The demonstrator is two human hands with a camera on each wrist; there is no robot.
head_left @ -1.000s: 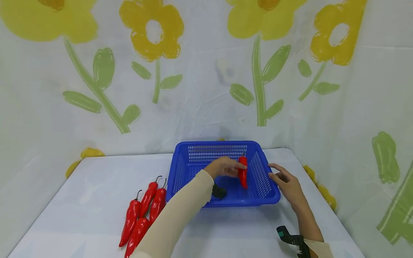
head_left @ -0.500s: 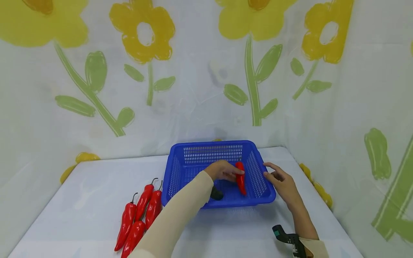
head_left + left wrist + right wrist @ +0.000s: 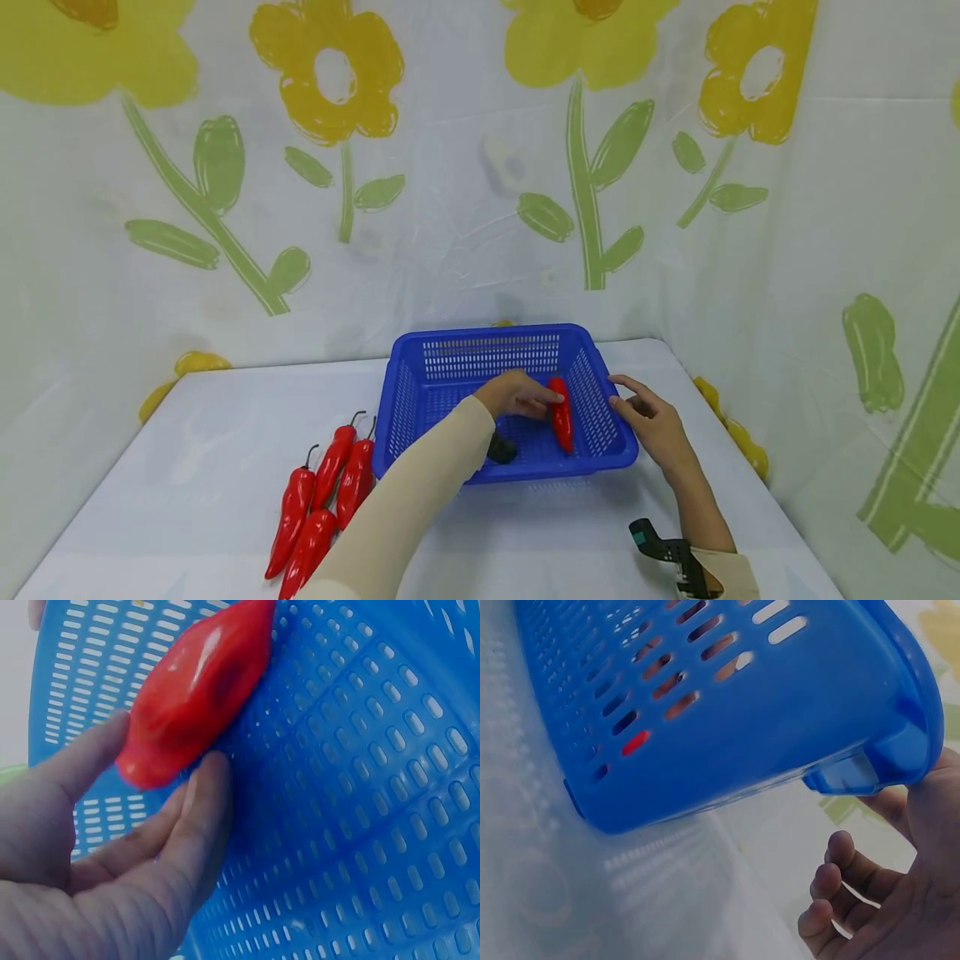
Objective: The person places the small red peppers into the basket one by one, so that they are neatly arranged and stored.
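Note:
My left hand [image 3: 521, 395] reaches into a blue plastic basket [image 3: 480, 335] and pinches a red chili pepper [image 3: 561, 425] near the right wall. In the left wrist view, the thumb meets one side of the pepper [image 3: 199, 694], and a fingertip lies against its other edge. The pepper stands against the basket's perforated side. At the basket's right rim, my right hand [image 3: 660, 425] grips the edge with thumb and index finger. Its other fingers hang loosely curled below the rim in the right wrist view.
Several red chili peppers [image 3: 315, 500] lie on the white table [image 3: 180, 467] left of the basket. A black wrist camera [image 3: 502, 448] on the left wrist shows inside the basket; another camera [image 3: 652, 540] is strapped to the right wrist. A flower-printed curtain [image 3: 465, 208] hangs behind.
The left hand has lowered the pepper slightly inside the basket. The right hand keeps its place at the rim. The head view has shifted a little.

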